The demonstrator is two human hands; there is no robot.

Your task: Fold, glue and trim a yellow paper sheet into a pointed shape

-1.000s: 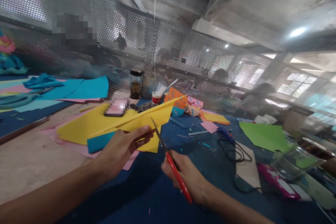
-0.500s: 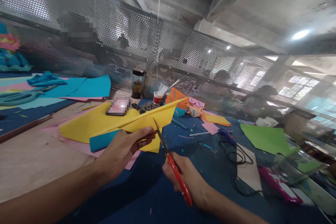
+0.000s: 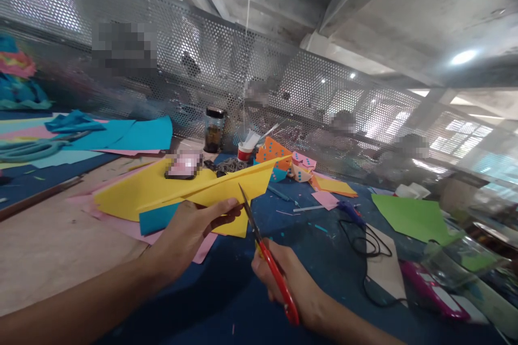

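Note:
A folded sheet of yellow paper is pinched between the thumb and fingers of my left hand. My right hand grips red-handled scissors, whose blades point up and away from me across the yellow sheet's lower edge. Just right of my left fingertips, the blade tip overlaps the paper. A blue paper piece lies behind my left hand. More yellow paper and a pink sheet lie under and behind the held sheet.
A phone lies on the yellow paper. Behind stand a dark-lidded jar and a red-and-white cup. Orange folded paper sits beyond. Right are a corded glue gun, green paper and a clear container. Teal scissors rest left.
The view has shifted very slightly, so everything sits a little lower. Both hands keep nearly the same hold on the yellow paper and the scissors.

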